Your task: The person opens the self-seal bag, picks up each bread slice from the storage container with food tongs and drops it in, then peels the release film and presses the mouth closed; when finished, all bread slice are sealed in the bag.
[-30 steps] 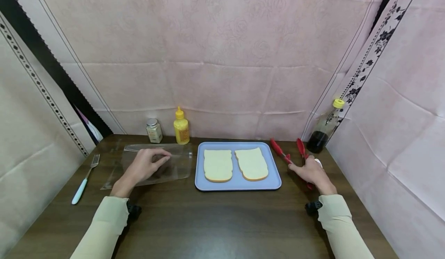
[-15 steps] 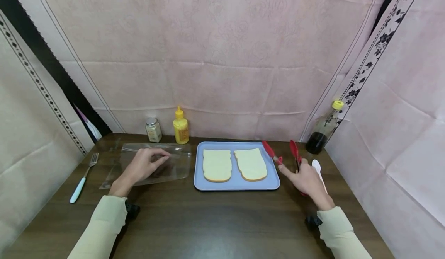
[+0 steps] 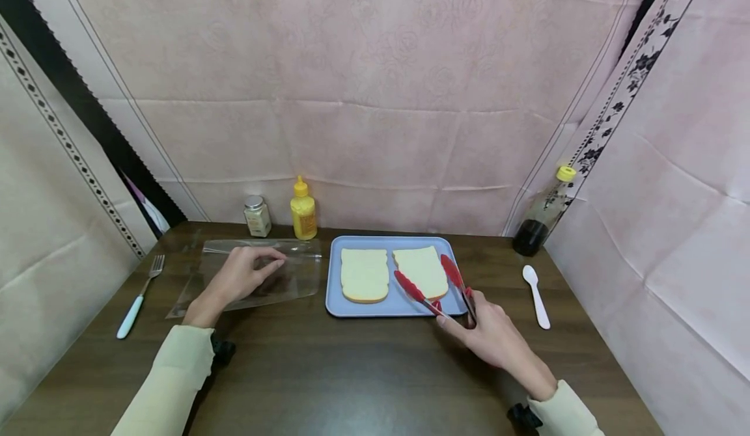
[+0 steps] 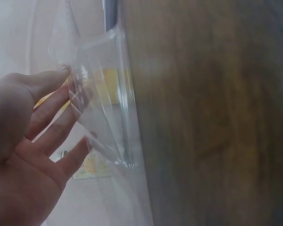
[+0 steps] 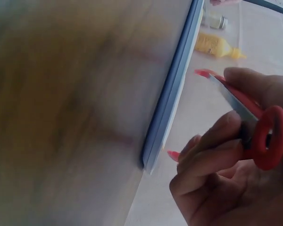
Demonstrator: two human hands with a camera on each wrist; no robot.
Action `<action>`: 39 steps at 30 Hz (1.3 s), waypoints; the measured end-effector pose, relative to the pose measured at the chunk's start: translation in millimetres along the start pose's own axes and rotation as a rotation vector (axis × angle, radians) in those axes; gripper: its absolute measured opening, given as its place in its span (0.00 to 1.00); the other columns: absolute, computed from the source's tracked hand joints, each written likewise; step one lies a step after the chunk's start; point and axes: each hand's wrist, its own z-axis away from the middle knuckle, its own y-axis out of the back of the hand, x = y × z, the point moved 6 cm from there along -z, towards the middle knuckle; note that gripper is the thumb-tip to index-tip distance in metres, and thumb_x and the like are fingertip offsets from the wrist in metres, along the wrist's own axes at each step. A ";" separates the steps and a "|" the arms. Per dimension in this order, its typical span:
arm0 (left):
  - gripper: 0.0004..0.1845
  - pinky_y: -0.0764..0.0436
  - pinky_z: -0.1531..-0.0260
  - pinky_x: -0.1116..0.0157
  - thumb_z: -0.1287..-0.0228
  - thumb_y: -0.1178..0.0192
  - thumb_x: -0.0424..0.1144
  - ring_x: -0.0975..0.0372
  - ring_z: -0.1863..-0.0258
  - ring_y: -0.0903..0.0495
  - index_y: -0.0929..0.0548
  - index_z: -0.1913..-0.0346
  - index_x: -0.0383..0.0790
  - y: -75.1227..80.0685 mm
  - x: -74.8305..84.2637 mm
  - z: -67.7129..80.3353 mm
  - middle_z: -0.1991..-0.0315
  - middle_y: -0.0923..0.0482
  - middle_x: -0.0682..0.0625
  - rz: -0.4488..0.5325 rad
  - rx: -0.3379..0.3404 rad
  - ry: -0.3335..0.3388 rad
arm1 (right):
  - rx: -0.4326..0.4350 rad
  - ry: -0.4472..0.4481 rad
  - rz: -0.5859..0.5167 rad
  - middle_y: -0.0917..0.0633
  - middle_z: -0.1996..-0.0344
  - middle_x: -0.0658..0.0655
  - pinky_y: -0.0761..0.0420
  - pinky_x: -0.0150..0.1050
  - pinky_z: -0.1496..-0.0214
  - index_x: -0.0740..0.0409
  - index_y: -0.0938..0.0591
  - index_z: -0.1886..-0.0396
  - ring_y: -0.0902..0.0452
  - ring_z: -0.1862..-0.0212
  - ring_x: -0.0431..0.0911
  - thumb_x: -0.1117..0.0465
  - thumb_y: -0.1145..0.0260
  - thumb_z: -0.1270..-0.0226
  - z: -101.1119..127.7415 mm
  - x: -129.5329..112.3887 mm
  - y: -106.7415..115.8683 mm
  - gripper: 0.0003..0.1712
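Observation:
My left hand (image 3: 243, 280) pinches the edge of a clear plastic bag (image 3: 305, 280) between thumb and fingers; in the left wrist view the bag (image 4: 106, 113) bulges out beyond the fingertips. My right hand (image 3: 492, 332) grips a pair of red-tipped tongs (image 3: 413, 286), thumb on one arm and fingers on the other. The tongs' arms are spread, their tips above the right bread slice (image 3: 420, 268) on the blue tray (image 3: 398, 309). A second bread slice (image 3: 364, 276) lies to its left. In the right wrist view the red ring end of the tongs (image 5: 272, 141) shows near the palm.
A fork (image 3: 137, 299) lies at the left edge. Behind the bag stand a glass shaker jar (image 3: 258, 218) and a yellow squeeze bottle (image 3: 304, 215). A white spoon (image 3: 536, 296) and a yellow-capped bottle of dark liquid (image 3: 536, 224) are at the right. Cloth walls surround the table.
My right hand has carried the tongs leftward and nearer, from beside the dark-liquid bottle to above the tray, uncovering the white spoon. My left hand stays at the bag.

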 end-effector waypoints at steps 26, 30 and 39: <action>0.09 0.21 0.65 0.63 0.21 0.33 0.40 0.61 0.76 0.23 0.07 0.45 0.44 -0.4 -0.8 -0.6 0.49 0.07 0.47 0.007 -0.004 -0.002 | -0.094 -0.030 -0.030 0.20 0.71 0.51 0.29 0.34 0.72 0.67 0.24 0.32 0.26 0.70 0.42 0.36 0.25 0.30 -1.7 4.9 -1.9 0.45; 0.10 0.22 0.66 0.65 0.21 0.33 0.39 0.61 0.78 0.25 0.08 0.45 0.44 -0.6 -0.2 -0.7 0.49 0.07 0.47 0.019 -0.011 0.003 | -0.069 -0.022 -0.002 0.18 0.65 0.52 0.25 0.37 0.64 0.73 0.31 0.23 0.23 0.62 0.45 0.37 0.26 0.28 -2.5 8.0 3.5 0.53; 0.10 0.23 0.68 0.66 0.21 0.33 0.40 0.62 0.80 0.28 0.08 0.44 0.44 0.9 -2.1 0.0 0.48 0.07 0.46 0.014 -0.009 0.014 | 0.012 0.064 -0.020 0.14 0.57 0.57 0.27 0.37 0.71 0.73 0.34 0.19 0.28 0.71 0.44 0.40 0.25 0.27 -14.8 10.2 16.9 0.54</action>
